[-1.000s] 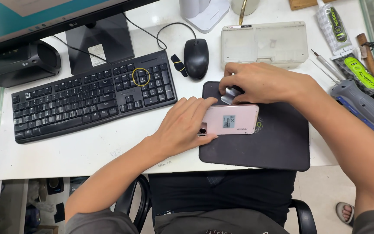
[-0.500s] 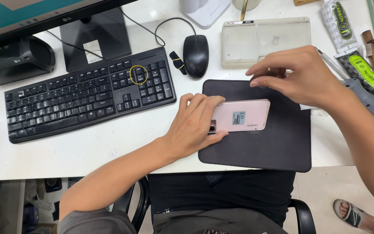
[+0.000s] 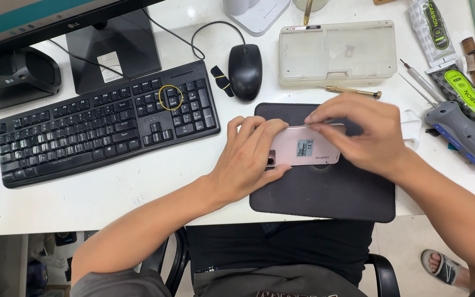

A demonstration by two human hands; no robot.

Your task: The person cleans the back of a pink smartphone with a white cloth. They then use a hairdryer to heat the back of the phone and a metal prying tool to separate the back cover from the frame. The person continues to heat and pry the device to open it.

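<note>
**Head view: two hands on a pink phone**

Head camera is showing a pink phone (image 3: 306, 153) lying back-up on a black mat (image 3: 325, 192). The left hand (image 3: 248, 159) is pressing down on its nine o'clock end, fingers laid together. The right hand (image 3: 361, 135) is pinching its twelve o'clock edge. A black keyboard (image 3: 105, 124) is sitting at ten o'clock.

Bare forearms, grey short sleeves, dark trousers, sandal (image 3: 440, 263) on one foot
</note>
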